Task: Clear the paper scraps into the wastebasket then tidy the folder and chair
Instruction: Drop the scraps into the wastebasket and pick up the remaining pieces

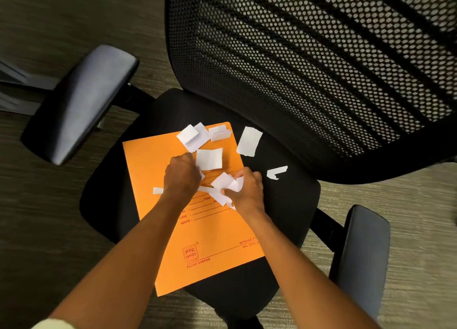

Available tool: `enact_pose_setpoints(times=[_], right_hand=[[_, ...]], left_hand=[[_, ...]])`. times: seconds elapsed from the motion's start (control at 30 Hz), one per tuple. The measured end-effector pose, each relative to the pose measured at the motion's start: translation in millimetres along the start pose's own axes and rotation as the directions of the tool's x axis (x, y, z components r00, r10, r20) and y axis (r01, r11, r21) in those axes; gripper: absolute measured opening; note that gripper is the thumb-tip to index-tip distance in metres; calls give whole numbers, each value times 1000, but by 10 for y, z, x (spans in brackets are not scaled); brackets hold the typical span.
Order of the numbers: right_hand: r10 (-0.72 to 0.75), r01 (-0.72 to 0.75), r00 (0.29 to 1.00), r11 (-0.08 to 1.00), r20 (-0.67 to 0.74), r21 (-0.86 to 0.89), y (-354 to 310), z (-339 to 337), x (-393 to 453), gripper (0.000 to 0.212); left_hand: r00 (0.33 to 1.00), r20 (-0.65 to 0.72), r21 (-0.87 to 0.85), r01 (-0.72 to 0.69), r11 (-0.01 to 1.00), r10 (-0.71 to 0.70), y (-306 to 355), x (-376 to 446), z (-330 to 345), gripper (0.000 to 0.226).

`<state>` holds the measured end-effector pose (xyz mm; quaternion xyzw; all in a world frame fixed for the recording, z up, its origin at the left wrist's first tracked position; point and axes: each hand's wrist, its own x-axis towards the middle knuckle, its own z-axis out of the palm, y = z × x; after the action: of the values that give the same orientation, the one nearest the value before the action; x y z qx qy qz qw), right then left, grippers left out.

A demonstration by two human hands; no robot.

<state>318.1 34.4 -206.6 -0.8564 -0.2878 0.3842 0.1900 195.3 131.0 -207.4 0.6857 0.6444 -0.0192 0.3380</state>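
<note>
A black office chair (118,205) fills the frame, its mesh backrest (309,69) in the upper right and padded armrests at left (79,101) and lower right (363,259). An orange file folder (197,242) lies flat on the seat at centre. White paper scraps (209,158) are scattered over the folder's upper part; one larger piece (249,140) and a small strip (277,172) lie on the seat just right of it. The right hand (246,192) grips a crumpled bunch of scraps (226,184). The left hand (181,175) is curled into a fist over the folder; whether it holds paper I cannot tell.
</note>
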Motion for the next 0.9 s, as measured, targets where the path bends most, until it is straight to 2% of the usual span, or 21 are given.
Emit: enact_pose_setpoints(times=[0.1, 0.2, 0.33, 0.53, 0.73, 0.9], right_hand=[[-49, 52, 998, 994, -29, 95, 147, -63, -62, 23], [-49, 61, 996, 985, -79, 160, 254, -214, -91, 19], [-77, 106, 981, 982, -180, 159, 323, -443, 29, 22], [-119, 124, 981, 992, -151, 19, 180, -545, 423, 34], [-181, 165, 972, 980, -148, -114, 9, -560, 706, 38], [-206, 181, 969, 967, -137, -178, -8, -465, 798, 35]], left_hand=[[1000, 5, -23, -5, 1000, 5, -31, -20, 2, 15], [1000, -21, -53, 1, 999, -2, -22, -26, -14, 17], [993, -80, 6, -85, 996, 85, 26, -20, -49, 40], [986, -30, 169, -157, 973, 164, 69, 79, -5, 65], [976, 23, 228, -214, 950, 214, 133, 87, 55, 68], [983, 29, 152, -185, 971, 182, 147, 78, 95, 60]])
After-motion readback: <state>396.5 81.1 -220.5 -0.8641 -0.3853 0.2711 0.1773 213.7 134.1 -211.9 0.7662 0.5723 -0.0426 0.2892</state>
